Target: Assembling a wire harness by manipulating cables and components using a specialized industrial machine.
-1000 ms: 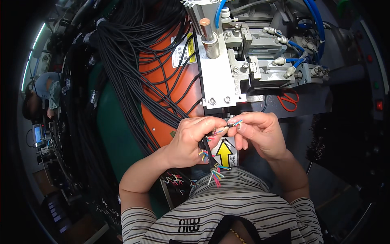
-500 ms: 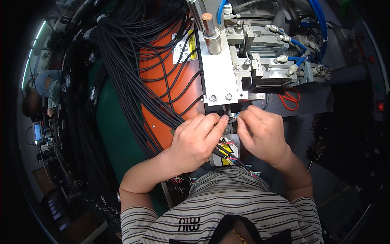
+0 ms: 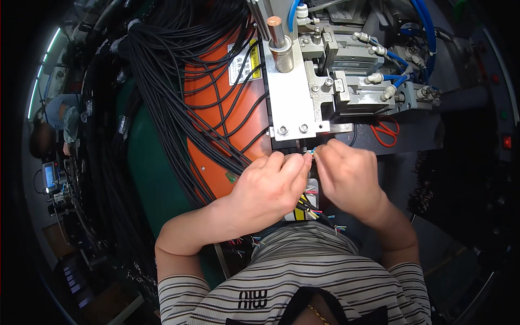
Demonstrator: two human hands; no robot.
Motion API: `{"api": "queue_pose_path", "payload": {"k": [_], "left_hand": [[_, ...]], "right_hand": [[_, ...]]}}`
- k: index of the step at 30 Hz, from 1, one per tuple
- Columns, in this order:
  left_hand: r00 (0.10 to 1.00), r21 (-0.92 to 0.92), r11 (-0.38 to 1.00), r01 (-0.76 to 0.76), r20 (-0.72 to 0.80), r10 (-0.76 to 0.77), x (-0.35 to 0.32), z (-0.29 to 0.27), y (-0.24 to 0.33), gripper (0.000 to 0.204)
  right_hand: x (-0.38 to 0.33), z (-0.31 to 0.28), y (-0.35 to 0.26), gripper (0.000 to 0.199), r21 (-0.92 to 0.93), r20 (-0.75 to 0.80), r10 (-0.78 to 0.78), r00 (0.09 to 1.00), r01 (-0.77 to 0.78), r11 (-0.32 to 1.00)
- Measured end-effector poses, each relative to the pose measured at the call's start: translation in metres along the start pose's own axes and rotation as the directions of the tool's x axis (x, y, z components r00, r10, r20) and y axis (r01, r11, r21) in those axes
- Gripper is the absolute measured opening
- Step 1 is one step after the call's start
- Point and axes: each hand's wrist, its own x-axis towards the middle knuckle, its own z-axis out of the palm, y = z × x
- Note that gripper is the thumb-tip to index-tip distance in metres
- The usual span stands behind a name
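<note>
My left hand (image 3: 271,184) is closed, thumb and forefinger pinching the stripped end of a black cable just in front of the machine's metal plate (image 3: 292,95). Close against it, my right hand (image 3: 349,176) pinches the thin coloured wires (image 3: 311,152) that come out of that end; blue and white show between the fingertips. Most of the gripped cable is hidden behind my left fingers. Below my hands, more cable ends (image 3: 312,213) with fanned red, yellow, blue and white wires lie over a yellow-and-white label near my lap.
A thick bundle of black cables (image 3: 173,122) runs across an orange surface (image 3: 216,168) on the left. Air cylinders (image 3: 360,97) with blue hoses (image 3: 430,38) stand at the far right. Red-handled scissors (image 3: 385,133) lie beside them. Another person (image 3: 62,116) is at the far left.
My left hand has shifted slightly right and its fingers have closed up against the right hand's fingertips, covering the cable end. The right hand has barely moved.
</note>
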Motion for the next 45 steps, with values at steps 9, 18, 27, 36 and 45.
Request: {"api": "queue_pose_path", "payload": {"k": [9, 18, 27, 36, 45], "left_hand": [[0.999, -0.022, 1.000, 0.016, 0.028, -0.016, 0.004, -0.006, -0.002, 0.044], [0.955, -0.255, 0.955, 0.150, -0.214, -0.207, -0.029, 0.010, -0.018, 0.036], [0.949, -0.282, 0.940, 0.193, -0.189, -0.252, -0.027, 0.014, -0.022, 0.031], [0.941, -0.533, 0.839, 0.111, -0.216, -0.262, -0.013, 0.005, -0.012, 0.022], [0.946, -0.782, 0.597, 0.180, -0.029, -0.323, -0.010, 0.017, -0.023, 0.033]], "right_hand": [[0.003, 0.004, 0.008, 0.007, 0.227, -0.068, 0.054, 0.996, -0.037, 0.973], [-0.005, 0.008, 0.016, 0.015, 0.467, 0.105, 0.244, 0.964, -0.265, 0.844], [-0.005, -0.002, -0.004, 0.032, 0.624, 0.056, -0.082, 0.995, 0.029, 0.781], [-0.010, 0.004, -0.008, 0.022, 0.895, 0.393, 0.389, 0.833, -0.444, 0.048], [-0.013, 0.007, -0.001, 0.016, 0.913, 0.246, 0.339, 0.908, -0.335, 0.234]]}}
